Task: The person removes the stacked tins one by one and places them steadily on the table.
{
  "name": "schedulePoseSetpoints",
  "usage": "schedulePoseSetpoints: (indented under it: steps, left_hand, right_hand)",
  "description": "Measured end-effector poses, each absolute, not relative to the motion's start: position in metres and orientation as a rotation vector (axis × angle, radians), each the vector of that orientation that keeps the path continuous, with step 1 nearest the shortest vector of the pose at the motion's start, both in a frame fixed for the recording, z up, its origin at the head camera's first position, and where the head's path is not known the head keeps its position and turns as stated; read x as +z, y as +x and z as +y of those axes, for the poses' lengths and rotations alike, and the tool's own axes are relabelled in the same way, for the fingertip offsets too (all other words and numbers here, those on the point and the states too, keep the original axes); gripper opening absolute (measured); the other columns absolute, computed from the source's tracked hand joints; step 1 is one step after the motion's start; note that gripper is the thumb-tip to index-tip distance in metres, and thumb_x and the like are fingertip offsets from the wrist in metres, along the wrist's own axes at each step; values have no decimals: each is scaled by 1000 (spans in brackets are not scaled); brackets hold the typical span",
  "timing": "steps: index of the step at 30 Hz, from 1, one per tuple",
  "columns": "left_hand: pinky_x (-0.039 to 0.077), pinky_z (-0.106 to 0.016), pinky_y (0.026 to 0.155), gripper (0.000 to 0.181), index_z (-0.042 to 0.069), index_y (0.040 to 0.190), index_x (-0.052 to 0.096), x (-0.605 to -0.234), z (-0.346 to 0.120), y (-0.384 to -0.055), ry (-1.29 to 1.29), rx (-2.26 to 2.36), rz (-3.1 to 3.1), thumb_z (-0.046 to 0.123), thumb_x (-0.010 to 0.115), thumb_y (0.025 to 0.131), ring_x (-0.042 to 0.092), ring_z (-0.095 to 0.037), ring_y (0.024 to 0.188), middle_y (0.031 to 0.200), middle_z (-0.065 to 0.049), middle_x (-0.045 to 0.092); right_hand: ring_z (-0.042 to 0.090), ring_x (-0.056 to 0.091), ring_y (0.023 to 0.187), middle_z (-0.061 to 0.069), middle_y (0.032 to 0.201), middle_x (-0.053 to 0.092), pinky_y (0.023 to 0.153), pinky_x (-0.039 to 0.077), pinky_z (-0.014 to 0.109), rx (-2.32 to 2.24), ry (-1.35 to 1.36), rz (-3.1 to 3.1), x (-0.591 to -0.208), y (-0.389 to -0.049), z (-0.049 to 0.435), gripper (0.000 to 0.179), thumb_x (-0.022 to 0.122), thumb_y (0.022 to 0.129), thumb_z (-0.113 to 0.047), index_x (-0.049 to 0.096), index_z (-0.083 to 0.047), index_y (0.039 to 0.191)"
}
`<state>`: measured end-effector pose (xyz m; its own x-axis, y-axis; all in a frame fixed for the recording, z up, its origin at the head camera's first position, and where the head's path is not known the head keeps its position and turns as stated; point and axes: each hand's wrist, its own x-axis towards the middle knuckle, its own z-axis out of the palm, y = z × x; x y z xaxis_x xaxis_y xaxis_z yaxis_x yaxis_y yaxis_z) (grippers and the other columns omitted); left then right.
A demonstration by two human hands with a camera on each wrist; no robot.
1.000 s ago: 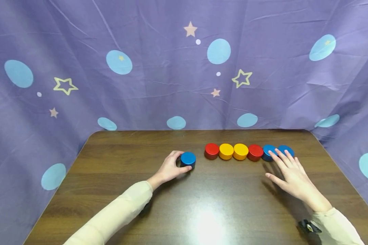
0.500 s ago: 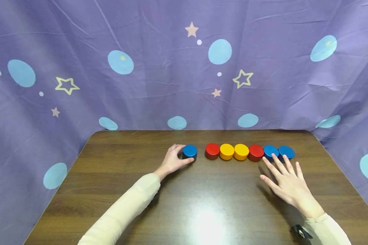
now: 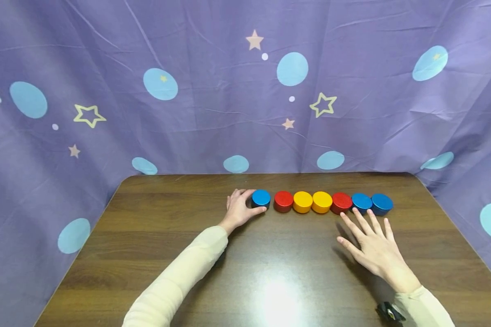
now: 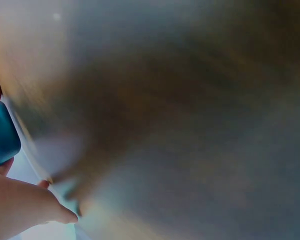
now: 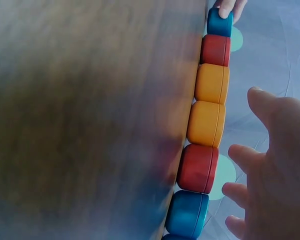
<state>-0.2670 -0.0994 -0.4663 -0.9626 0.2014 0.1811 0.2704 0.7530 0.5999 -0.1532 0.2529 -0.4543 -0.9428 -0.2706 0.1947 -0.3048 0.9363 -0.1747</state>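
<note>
My left hand grips a short blue cylinder between thumb and fingers, at the left end of a row. A narrow strip of wood shows between it and a red cylinder. Onward to the right come two yellow cylinders, a second red one and two more blue ones, side by side. My right hand holds nothing; its spread fingers hover just in front of the row's right part. In the left wrist view, the gripped blue cylinder is cut off by the edge.
The row stands near the back of a brown wooden table with rounded far corners. A purple curtain with stars and blue dots hangs behind it. A small black object sits at the right sleeve's cuff.
My left hand has slid the blue cylinder back and to the right, level with the row and close to the red one. My right hand has drawn leftward and slightly nearer, uncovering the right-hand blue cylinders.
</note>
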Motion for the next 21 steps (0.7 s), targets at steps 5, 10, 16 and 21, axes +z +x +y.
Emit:
schedulePoseSetpoints:
  steps: [5,10,16,21]
  left_hand:
    - [15,-68,105,64,11,129,60,-466,-93,-266,-381,-997,-2857,37,83,75,30,-48,133,133,-22,50]
    - [14,-67,106,62,11,127,61,-467,-92,-264,-360,-1003,-2857,36,83,75,29,-47,134,134,-22,49]
    - [15,-66,106,61,13,128,60,-468,-91,-263,-352,-972,-2862,39,80,77,32,-44,132,134,-22,48]
    - [15,-65,106,63,13,129,59,-469,-92,-263,-359,-960,-2869,40,80,76,36,-38,129,134,-21,47]
  right_hand:
    - [48,20,137,18,151,31,105,6,69,311,447,-2923,-454,-151,253,63,48,96,-53,37,-19,149]
    - [46,20,137,19,151,31,106,4,68,333,456,-2918,-454,-149,254,63,49,97,-52,37,-18,149]
    - [46,21,137,19,151,32,106,4,68,337,467,-2916,-454,-149,256,63,49,97,-51,38,-17,148]
    - [46,22,136,19,151,33,105,6,69,346,467,-2921,-454,-149,255,62,49,97,-50,39,-16,147]
